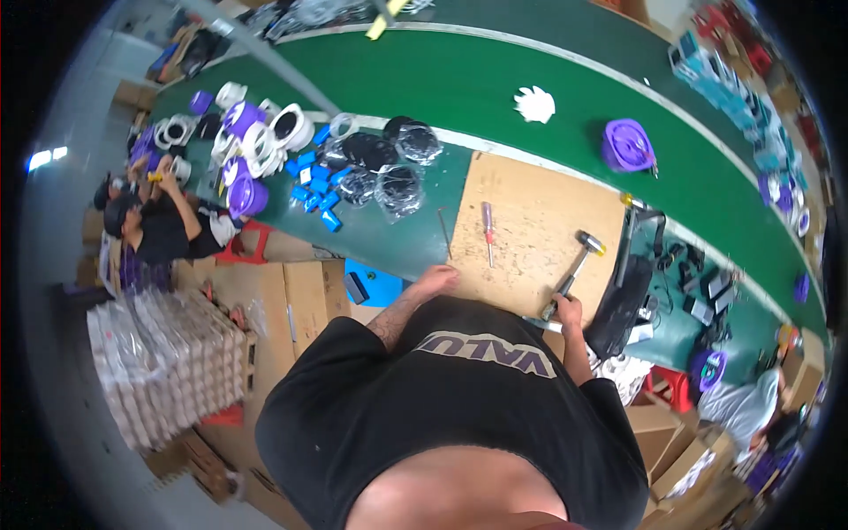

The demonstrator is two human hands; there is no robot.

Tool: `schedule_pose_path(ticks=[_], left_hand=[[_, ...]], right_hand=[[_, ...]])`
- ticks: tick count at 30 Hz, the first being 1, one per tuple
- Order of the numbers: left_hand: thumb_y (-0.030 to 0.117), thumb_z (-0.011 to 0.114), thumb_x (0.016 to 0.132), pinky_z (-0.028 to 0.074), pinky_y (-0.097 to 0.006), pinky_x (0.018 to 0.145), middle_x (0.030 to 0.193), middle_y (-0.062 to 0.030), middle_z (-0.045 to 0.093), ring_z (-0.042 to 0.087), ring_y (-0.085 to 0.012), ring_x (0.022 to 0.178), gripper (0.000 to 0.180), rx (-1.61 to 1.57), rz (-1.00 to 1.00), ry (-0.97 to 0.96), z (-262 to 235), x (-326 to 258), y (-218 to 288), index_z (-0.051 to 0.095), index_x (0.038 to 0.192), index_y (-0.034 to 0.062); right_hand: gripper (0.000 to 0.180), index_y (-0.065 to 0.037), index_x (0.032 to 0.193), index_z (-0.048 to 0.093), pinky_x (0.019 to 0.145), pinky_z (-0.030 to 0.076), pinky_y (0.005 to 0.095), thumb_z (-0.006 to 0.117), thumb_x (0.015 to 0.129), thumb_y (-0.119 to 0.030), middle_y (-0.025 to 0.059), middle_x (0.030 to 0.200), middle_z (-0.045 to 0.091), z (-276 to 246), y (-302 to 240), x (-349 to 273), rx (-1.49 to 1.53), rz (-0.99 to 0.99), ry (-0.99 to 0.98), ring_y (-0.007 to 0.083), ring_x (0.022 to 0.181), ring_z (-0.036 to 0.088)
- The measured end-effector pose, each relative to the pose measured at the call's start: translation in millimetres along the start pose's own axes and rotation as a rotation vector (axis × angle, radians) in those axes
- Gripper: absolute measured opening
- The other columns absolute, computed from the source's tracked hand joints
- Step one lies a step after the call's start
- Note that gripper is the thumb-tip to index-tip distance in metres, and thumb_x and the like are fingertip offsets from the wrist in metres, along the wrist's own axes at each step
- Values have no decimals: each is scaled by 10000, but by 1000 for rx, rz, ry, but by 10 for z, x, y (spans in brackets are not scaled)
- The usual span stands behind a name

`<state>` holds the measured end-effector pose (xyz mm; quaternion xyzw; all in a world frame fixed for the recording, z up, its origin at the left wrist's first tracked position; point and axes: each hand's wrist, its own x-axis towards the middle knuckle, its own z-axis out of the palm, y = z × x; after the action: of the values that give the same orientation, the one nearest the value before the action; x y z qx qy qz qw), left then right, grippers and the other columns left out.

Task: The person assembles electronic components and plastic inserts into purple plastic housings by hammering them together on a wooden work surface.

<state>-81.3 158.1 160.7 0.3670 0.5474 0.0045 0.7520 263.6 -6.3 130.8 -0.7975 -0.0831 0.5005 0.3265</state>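
A square, pale wooden work board [539, 225] lies on the green bench top [495, 88], its near edge against the person's black shirt. Most of the board's surface is bare, with open room across its middle and far edge.

The right hand [568, 311] sits at the board's near right corner, fingers clenched around the lower end of the dark handle of a small mallet with a yellow and grey head [579, 261]. The handle slants up and away from the fist, so the head rests on the board close to its right edge, just beyond the knuckles.

The left hand [435, 281] lies at the board's near left corner with its fingers loosely curled against the edge; whether they pinch anything cannot be told. A thin dark metal rod [444, 233] lies just beyond those fingers along the left edge. A screwdriver with a red and white handle [488, 231] lies on the board a little to the right of the rod, apart from both hands.

Beyond the right edge hangs a black strap-like bundle [627, 296].
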Motion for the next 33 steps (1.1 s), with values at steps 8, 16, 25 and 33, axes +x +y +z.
schedule_pose_path(ticks=[8, 16, 25, 33], left_hand=[[364, 529, 917, 545, -310, 651, 963, -94, 659, 657, -184, 783, 368, -281, 79, 319, -777, -127, -542, 613, 1063, 36], [413, 540, 911, 553, -325, 484, 816, -190, 660, 660, -259, 595, 513, -362, 74, 326, -996, -4, -671, 608, 908, -96], [411, 510, 928, 532, -302, 464, 797, -191, 673, 643, -239, 520, 511, -375, 145, 258, -1039, -4, -772, 614, 927, -89], [446, 497, 928, 517, -290, 480, 810, -164, 683, 657, -225, 548, 520, -315, 135, 223, -1071, -68, -747, 619, 934, -59]], right_hand=[[200, -88, 666, 477, 445, 417, 342, 583, 790, -204, 47, 558, 434, 379, 70, -123, 454, 193, -113, 180, 457, 438], [222, -123, 620, 410, 395, 341, 322, 516, 790, -218, 35, 506, 386, 458, 96, -122, 412, 169, -157, 178, 416, 387], [218, -128, 610, 386, 388, 336, 331, 504, 779, -197, 42, 501, 379, 522, 75, -165, 377, 142, -73, 186, 408, 378], [216, -141, 590, 390, 383, 320, 301, 506, 765, -193, 28, 500, 382, 583, 39, -213, 366, 135, -39, 172, 406, 367]])
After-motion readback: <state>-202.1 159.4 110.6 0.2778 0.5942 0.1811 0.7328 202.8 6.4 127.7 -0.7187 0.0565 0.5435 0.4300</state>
